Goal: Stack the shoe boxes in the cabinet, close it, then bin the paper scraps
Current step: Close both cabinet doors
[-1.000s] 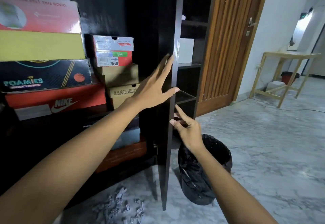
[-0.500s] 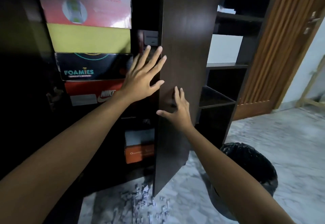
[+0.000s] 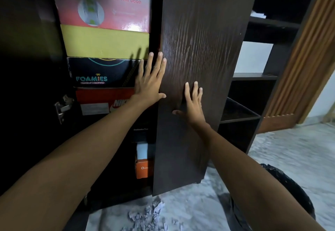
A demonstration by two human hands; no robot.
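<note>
The dark wood cabinet door (image 3: 204,31) stands partly swung across the cabinet opening. My left hand (image 3: 150,80) lies flat with straight fingers on the door's left edge. My right hand (image 3: 192,103) presses flat on the door's face, fingers spread. Behind the gap, shoe boxes are stacked: a pink box (image 3: 108,11), a yellow box (image 3: 105,42), a black Foamies box (image 3: 97,73) and a red Nike box (image 3: 101,100). Lower down, an orange box (image 3: 143,169) shows in the gap. Paper scraps (image 3: 145,216) lie on the floor below the door.
A black-lined bin (image 3: 282,194) stands on the marble floor at lower right, partly behind my right arm. Open dark shelves (image 3: 253,78) sit right of the door, with a slatted wooden door (image 3: 308,58) beyond. A metal hinge (image 3: 62,107) shows at the left.
The cabinet door has swung further shut, covering the right-hand boxes. Both hands moved left with it, now flat on the door. My view came closer.
</note>
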